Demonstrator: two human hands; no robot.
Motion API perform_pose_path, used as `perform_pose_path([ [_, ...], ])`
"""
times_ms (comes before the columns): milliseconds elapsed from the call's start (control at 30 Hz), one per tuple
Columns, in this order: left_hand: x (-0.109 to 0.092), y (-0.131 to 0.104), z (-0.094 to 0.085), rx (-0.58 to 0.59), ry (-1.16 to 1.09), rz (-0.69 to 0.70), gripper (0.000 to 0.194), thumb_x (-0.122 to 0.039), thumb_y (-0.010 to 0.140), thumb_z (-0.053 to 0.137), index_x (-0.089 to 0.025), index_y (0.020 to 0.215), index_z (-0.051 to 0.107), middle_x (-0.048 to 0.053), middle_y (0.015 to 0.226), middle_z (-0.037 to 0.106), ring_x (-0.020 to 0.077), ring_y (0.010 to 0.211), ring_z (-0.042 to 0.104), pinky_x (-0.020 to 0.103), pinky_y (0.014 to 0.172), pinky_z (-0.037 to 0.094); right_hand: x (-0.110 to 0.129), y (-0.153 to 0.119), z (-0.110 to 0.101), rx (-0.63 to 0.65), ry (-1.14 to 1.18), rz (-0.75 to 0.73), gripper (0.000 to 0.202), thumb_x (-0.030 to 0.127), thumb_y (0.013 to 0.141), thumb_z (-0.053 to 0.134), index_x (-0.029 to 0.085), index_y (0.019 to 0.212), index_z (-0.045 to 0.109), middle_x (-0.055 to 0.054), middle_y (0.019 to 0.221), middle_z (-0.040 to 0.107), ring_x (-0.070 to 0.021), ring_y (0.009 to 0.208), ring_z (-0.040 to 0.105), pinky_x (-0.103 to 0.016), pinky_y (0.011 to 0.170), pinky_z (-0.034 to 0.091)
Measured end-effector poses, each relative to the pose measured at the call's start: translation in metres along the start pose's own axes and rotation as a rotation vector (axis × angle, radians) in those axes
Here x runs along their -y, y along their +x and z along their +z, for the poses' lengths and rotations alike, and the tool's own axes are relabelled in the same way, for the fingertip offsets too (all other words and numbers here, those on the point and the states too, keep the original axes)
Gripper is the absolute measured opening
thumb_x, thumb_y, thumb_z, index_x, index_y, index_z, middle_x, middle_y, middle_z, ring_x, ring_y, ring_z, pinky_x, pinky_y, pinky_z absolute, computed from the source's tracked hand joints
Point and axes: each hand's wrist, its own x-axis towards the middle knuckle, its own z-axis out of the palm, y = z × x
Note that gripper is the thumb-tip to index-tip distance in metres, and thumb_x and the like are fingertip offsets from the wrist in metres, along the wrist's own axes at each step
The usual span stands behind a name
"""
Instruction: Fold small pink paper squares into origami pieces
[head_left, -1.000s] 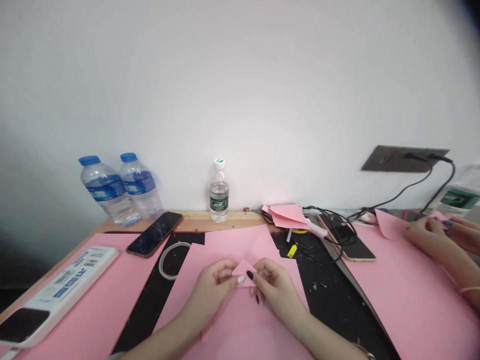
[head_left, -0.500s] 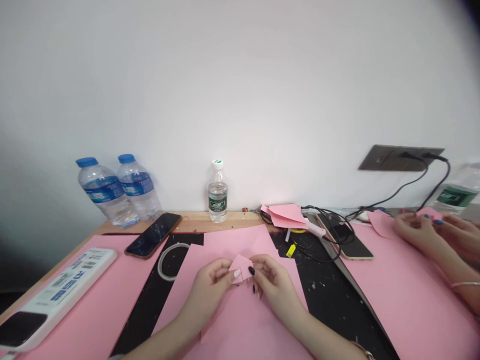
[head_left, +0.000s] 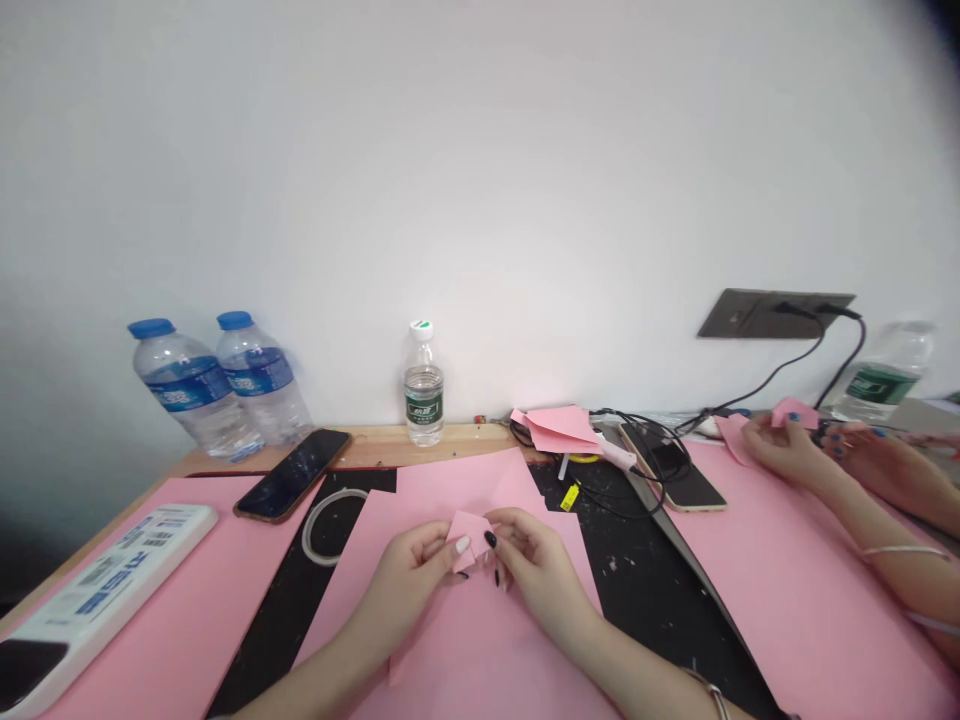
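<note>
Left hand (head_left: 409,575) and right hand (head_left: 544,572) pinched folded pink paper (head_left: 468,530); white-capped bottle (head_left: 424,392) contained clear water; paper looked less triangular than before.

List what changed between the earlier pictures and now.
The folded paper has turned, its peak tipping left, between the still-gripping left hand and right hand. A co-worker's hand has come off their pink piece. The camera view swung slightly right. The phone and blue-capped bottles stayed.
</note>
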Motion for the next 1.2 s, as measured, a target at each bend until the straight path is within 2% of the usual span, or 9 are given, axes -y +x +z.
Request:
perform_pose_path([
  [100, -0.001, 0.000, 0.000, -0.029, 0.017, -0.034, 0.032, -0.042, 0.074, 0.065, -0.013, 0.087, 0.071, 0.007, 0.079, 0.072, 0.0227, 0.077, 0.065, 0.034, 0.074, 0.051, 0.004, -0.001, -0.002, -0.061, -0.140, -0.095, 0.019, 0.021, 0.082, 0.052, 0.020, 0.099, 0.060, -0.002, 0.074, 0.062, -0.0137, 0.056, 0.057, -0.025, 0.049, 0.045],
  [233, -0.003, -0.001, 0.000, -0.040, -0.033, -0.049, 0.033, -0.043, 0.073, 0.067, -0.016, 0.091, 0.071, 0.006, 0.083, 0.072, 0.0225, 0.081, 0.065, 0.034, 0.077, 0.052, 0.011, -0.004, -0.005, -0.061, -0.362, -0.346, 0.029, 0.015, 0.074, 0.063, 0.022, 0.103, 0.064, -0.009, 0.108, 0.063, -0.0210, 0.088, 0.062, -0.029, 0.067, 0.052],
  [333, -0.002, -0.002, 0.000, -0.020, -0.073, -0.058, 0.033, -0.043, 0.074, 0.066, -0.016, 0.091, 0.072, 0.007, 0.085, 0.072, 0.0228, 0.082, 0.065, 0.037, 0.080, 0.052, 0.014, -0.004, -0.007, -0.034, -0.428, -0.436, 0.034, 0.012, 0.072, 0.068, 0.021, 0.104, 0.067, -0.010, 0.111, 0.065, -0.0239, 0.100, 0.061, -0.034, 0.083, 0.051],
  [500, 0.005, -0.003, 0.001, 0.030, -0.211, -0.064, 0.027, -0.037, 0.080, 0.063, -0.017, 0.097, 0.071, 0.007, 0.094, 0.071, 0.0218, 0.087, 0.064, 0.040, 0.085, 0.051, 0.015, 0.000, -0.009, -0.052, -0.390, -0.349, 0.032, 0.011, 0.069, 0.072, 0.022, 0.099, 0.072, -0.010, 0.104, 0.070, -0.0253, 0.100, 0.062, -0.038, 0.089, 0.049],
  [633, 0.010, -0.003, 0.004, 0.079, -0.386, -0.058, 0.016, -0.030, 0.083, 0.062, -0.018, 0.087, 0.072, 0.005, 0.088, 0.071, 0.0204, 0.091, 0.064, 0.040, 0.091, 0.048, 0.016, 0.003, -0.011, -0.047, -0.278, -0.270, 0.033, 0.012, 0.067, 0.074, 0.025, 0.098, 0.073, -0.008, 0.106, 0.071, -0.0258, 0.104, 0.062, -0.039, 0.090, 0.049],
  [733, 0.012, -0.005, 0.008, 0.124, -0.467, -0.064, 0.017, -0.028, 0.083, 0.062, -0.019, 0.094, 0.071, 0.006, 0.096, 0.071, 0.0208, 0.099, 0.062, 0.041, 0.097, 0.044, 0.017, 0.005, -0.012, -0.033, -0.181, -0.210, 0.032, 0.012, 0.068, 0.073, 0.026, 0.097, 0.074, -0.008, 0.108, 0.070, -0.0256, 0.105, 0.062, -0.039, 0.089, 0.050],
  [867, 0.014, -0.005, 0.009, 0.132, -0.467, -0.092, 0.022, -0.029, 0.082, 0.064, -0.019, 0.101, 0.070, 0.008, 0.104, 0.070, 0.0227, 0.105, 0.061, 0.042, 0.100, 0.041, 0.014, 0.008, -0.014, -0.010, -0.064, -0.136, 0.023, 0.019, 0.071, 0.072, 0.025, 0.092, 0.075, -0.008, 0.107, 0.071, -0.0261, 0.108, 0.061, -0.040, 0.089, 0.050],
  [1033, 0.013, -0.006, 0.009, 0.146, -0.459, -0.114, 0.025, -0.029, 0.081, 0.065, -0.016, 0.102, 0.069, 0.010, 0.108, 0.068, 0.0247, 0.111, 0.056, 0.042, 0.102, 0.038, 0.012, 0.013, -0.018, 0.067, -0.022, -0.156, 0.022, 0.036, 0.077, 0.068, 0.022, 0.092, 0.075, -0.011, 0.109, 0.070, -0.0279, 0.109, 0.060, -0.045, 0.098, 0.043],
  [1200, 0.014, -0.007, 0.009, 0.117, -0.445, -0.116, 0.021, -0.024, 0.080, 0.065, -0.016, 0.099, 0.070, 0.008, 0.102, 0.068, 0.0227, 0.105, 0.058, 0.042, 0.100, 0.040, 0.009, 0.012, -0.017, 0.064, 0.027, -0.131, 0.031, 0.033, 0.064, 0.078, 0.022, 0.093, 0.075, -0.011, 0.115, 0.067, -0.0299, 0.112, 0.058, -0.045, 0.092, 0.048],
])
